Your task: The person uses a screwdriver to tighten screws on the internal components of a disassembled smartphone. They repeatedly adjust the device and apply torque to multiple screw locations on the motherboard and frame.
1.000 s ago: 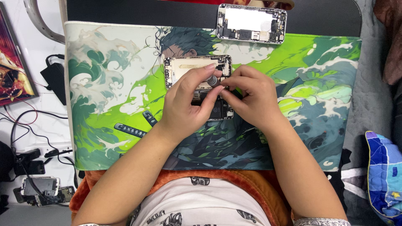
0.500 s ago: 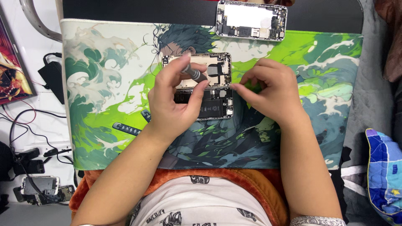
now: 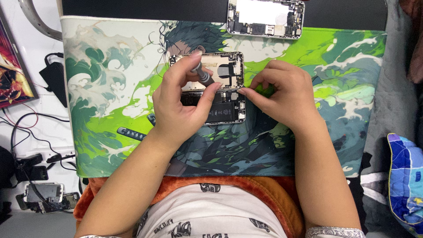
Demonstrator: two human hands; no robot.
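An opened smartphone [image 3: 229,92] lies in two halves on a green and teal illustrated desk mat [image 3: 110,88]; one half shows a bare metal shell, the other a black battery and circuit board. My left hand [image 3: 180,103] grips a small grey screwdriver [image 3: 203,75] between thumb and fingers, its shaft angled over the shell half. My right hand [image 3: 284,94] rests on the mat beside the phone's right edge, its thumb and forefinger pinched together at the phone's side; whether they hold anything is hidden.
A second opened phone chassis [image 3: 265,18] lies at the mat's far edge. Left of the mat are black cables [image 3: 31,141], a charger [image 3: 55,81], a picture book [image 3: 13,75] and a dismantled phone [image 3: 44,194]. A blue patterned cushion [image 3: 405,176] sits at the right.
My hands have drawn apart from over the phone. The left hand lifted the screwdriver and tilted it over the shell half; the right hand slid to the phone's right side.
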